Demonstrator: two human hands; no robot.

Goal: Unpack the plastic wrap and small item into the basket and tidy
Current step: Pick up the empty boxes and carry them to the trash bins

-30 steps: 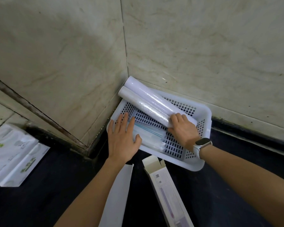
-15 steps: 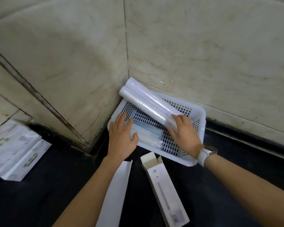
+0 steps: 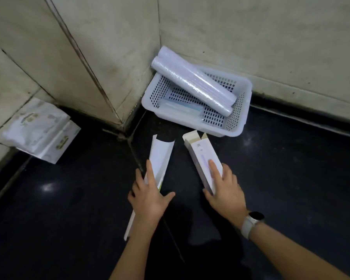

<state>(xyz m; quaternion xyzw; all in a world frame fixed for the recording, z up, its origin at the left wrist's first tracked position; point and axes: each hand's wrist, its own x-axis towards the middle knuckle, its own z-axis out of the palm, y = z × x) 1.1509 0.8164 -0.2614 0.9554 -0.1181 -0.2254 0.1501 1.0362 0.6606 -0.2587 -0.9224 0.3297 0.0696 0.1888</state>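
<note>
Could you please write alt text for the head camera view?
A person's left hand and right hand rest on two empty cartons on a dark floor: an open-sided carton and a flap-open box. Behind, a white basket in the corner holds two plastic wrap rolls.

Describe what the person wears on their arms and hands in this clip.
Both forearms are bare, with no sleeves in view and no gloves. The left hand carries nothing: no ring or band shows. The right hand has a smartwatch at the wrist, with a dark rounded-rectangular face on a pale, whitish strap.
</note>
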